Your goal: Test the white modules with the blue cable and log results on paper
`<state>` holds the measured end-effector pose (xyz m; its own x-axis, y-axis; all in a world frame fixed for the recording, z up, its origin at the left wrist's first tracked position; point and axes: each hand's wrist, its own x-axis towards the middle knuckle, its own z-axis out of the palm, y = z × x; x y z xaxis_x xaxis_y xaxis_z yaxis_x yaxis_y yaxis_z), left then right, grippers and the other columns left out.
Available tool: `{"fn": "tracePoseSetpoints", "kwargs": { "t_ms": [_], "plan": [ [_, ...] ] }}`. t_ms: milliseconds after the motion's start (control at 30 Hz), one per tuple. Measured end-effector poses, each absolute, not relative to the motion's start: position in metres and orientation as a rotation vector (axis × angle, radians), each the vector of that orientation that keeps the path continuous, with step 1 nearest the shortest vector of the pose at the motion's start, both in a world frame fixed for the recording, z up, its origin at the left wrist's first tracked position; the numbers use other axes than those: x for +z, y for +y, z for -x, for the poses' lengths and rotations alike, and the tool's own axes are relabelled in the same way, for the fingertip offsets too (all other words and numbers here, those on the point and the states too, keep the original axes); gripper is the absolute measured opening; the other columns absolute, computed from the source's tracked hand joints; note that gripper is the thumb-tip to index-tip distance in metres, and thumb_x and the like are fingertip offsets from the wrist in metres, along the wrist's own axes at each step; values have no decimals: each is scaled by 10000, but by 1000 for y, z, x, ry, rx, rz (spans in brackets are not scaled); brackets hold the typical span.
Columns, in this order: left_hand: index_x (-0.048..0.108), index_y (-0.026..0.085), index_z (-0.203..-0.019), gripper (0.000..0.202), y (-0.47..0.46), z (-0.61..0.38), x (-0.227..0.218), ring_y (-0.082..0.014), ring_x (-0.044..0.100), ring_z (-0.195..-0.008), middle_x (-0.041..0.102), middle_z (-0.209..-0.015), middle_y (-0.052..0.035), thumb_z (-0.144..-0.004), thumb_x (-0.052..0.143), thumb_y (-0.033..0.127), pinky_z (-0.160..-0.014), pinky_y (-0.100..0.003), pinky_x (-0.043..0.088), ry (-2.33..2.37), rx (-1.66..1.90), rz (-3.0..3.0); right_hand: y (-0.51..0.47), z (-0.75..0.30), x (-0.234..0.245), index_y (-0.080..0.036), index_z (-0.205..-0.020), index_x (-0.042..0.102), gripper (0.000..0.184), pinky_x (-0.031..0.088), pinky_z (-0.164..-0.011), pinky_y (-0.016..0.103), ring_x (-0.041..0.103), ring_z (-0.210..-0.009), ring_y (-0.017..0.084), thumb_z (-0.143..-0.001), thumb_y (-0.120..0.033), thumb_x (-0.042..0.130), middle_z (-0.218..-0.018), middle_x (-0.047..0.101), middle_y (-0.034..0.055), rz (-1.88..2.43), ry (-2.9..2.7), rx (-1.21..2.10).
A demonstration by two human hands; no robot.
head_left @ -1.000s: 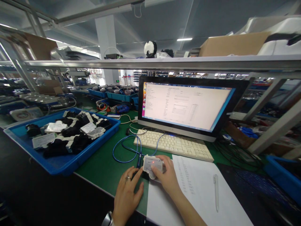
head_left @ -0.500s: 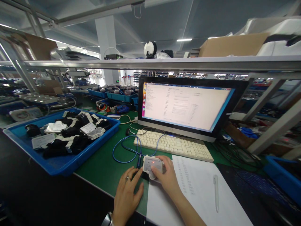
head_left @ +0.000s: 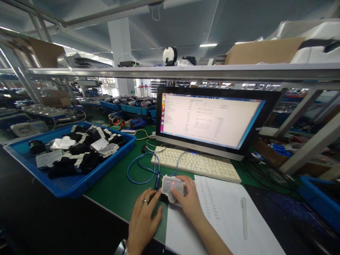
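Observation:
My right hand (head_left: 187,199) grips a small white device (head_left: 172,185) with a lit red light, holding it upright on the green bench near the front edge. A blue cable (head_left: 143,170) runs to the device from a loop on the mat. My left hand (head_left: 144,216), with a ring on one finger, rests flat beside the device, its fingertips touching a dark part (head_left: 160,197) at the device's base. Both hands sit just left of a printed white sheet (head_left: 220,212).
A beige keyboard (head_left: 196,163) and a lit monitor (head_left: 212,118) stand behind the hands. A blue tray (head_left: 69,182) of black and white parts is at the left. A white pen (head_left: 243,216) lies on the sheet. A metal shelf (head_left: 186,71) with cardboard boxes runs overhead.

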<state>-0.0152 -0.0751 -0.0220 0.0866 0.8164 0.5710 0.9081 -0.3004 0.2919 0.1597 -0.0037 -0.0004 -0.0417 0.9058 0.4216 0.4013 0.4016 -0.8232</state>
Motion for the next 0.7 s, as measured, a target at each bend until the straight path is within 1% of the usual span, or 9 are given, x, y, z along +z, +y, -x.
{"fn": "tracePoseSetpoints", "kwargs": {
  "t_ms": [400,700],
  "plan": [
    [480,264,-1299,459,-75,15,-21,-245,533,-1120,591,-1162,-67,-841,495,237,-917,-406,497,-1761,-984,2206,-5,-160,2,-229,-980,622,269,453,-826,375,518,-983,254,-724,-312,633,-1021,572,64,1183,-1630,622],
    [489,265,-1291,449,-76,14,-18,-251,539,-1113,595,-1159,-71,-842,490,242,-916,-416,498,-1767,-1006,2208,-6,-160,2,-233,-995,615,271,439,-848,394,509,-992,259,-733,-300,629,-1031,571,68,1184,-1645,630]
  ]
}}
